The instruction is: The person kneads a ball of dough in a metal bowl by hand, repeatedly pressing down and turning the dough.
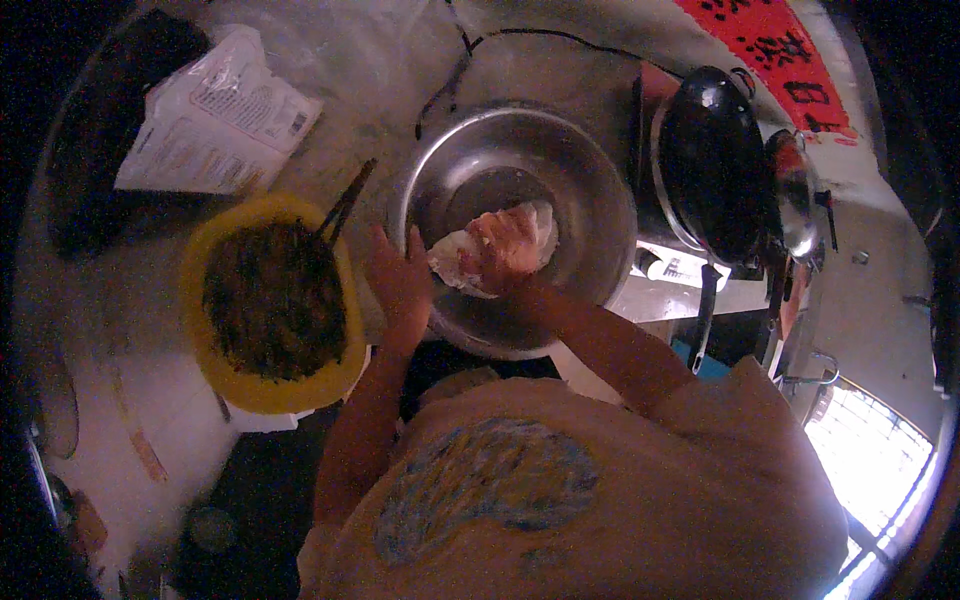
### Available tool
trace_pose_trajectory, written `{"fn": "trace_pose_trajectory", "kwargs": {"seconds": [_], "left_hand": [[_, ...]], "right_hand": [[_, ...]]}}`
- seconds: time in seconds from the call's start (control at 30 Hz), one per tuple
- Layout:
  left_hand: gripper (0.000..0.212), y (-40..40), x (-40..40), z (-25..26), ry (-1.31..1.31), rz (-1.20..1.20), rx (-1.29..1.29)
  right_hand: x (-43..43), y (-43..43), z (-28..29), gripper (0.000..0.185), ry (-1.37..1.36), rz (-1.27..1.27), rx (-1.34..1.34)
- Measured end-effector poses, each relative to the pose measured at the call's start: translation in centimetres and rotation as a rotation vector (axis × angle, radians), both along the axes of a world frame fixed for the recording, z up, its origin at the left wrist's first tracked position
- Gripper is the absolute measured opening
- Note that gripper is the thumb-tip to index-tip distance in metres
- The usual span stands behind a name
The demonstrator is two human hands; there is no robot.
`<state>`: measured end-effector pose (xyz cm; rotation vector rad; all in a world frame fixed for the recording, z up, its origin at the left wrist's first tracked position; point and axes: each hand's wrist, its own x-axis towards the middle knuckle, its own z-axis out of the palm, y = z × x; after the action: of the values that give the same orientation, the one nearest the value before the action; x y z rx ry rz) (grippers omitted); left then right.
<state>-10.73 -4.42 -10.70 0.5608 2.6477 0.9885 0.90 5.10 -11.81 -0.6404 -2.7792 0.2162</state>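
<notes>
A wide stainless steel basin [592, 217] stands on the counter in front of me. In its bottom lies a soft white lump that looks like dough [454, 259]. My right hand [506, 244] is sunk into this lump, which bulges out on both sides of it; the fingertips are hard to make out. My left hand [397, 274] holds the basin's left rim, with one digit over the inner side and the others outside. Left of that hand sits a yellow bowl [274, 401] with a dark, shredded-looking filling. A pair of dark chopsticks [349, 199] leans out of the bowl.
A printed plastic bag [225, 120] lies at the back left. A black cable [555, 31] runs along the back. To the right are a dark lidded pan [705, 165] with a handle [703, 319] and a shiny metal lid or pan [795, 199]. A red banner [780, 56] bears writing.
</notes>
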Motion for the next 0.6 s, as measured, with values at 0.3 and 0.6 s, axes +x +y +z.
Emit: {"fn": "trace_pose_trajectory", "kwargs": {"seconds": [0.3, 0.6], "left_hand": [[0.054, -0.3, 0.1, 0.8, -0.143, -0.053, -0.092], [0.051, 0.4, -0.2, 1.0, 0.043, -0.038, -0.087]], "right_hand": [[-2.9, 2.5, -2.0, 0.03, -0.122, -0.006, 0.002], [-4.2, 4.1, 2.1, 0.056, -0.238, 0.255, -0.239]]}}
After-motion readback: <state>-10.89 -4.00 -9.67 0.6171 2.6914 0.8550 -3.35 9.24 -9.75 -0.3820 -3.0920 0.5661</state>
